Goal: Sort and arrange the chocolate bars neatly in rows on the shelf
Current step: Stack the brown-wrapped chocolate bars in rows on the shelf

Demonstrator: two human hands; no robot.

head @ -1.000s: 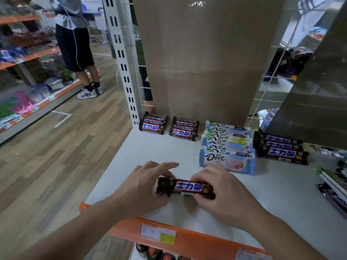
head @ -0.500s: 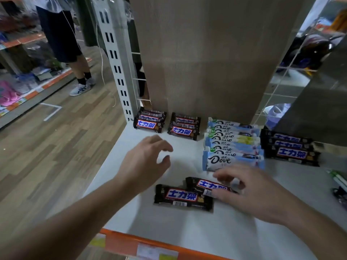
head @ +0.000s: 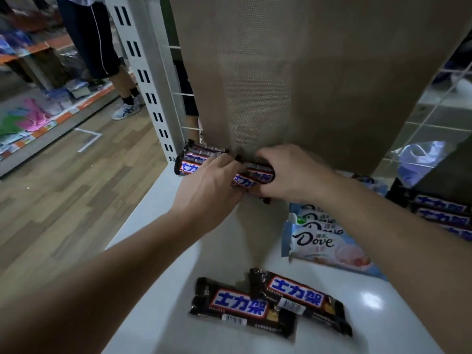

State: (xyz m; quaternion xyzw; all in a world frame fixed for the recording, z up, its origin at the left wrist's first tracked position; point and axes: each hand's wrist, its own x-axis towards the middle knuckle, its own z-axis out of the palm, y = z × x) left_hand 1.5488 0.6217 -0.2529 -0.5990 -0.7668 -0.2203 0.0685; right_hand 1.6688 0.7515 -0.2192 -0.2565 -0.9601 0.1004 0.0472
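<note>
Both my hands reach to the back of the white shelf [head: 158,315]. My left hand [head: 209,187] and my right hand [head: 288,172] grip the second stack of dark Snickers bars [head: 252,176] from either end, fingers curled round it. Just left of it, against the upright, lies another Snickers stack [head: 190,160]. Two loose Snickers bars lie near the front: one [head: 240,306] flat, the other [head: 301,300] overlapping its right end. A row of pale blue Dove bars [head: 324,242] sits right of centre. More Snickers bars [head: 441,210] lie at the far right, partly behind my right forearm.
A brown mesh panel [head: 306,80] backs the shelf. A white slotted upright [head: 145,80] stands at the shelf's back left corner. Left of it is wood flooring, where a person [head: 102,54] stands beside another stocked shelf [head: 38,116].
Both hands let go of the two front bars, left them lying on the shelf, and moved to the back, where they now grip the second Snickers stack. The camera has leaned in closer.
</note>
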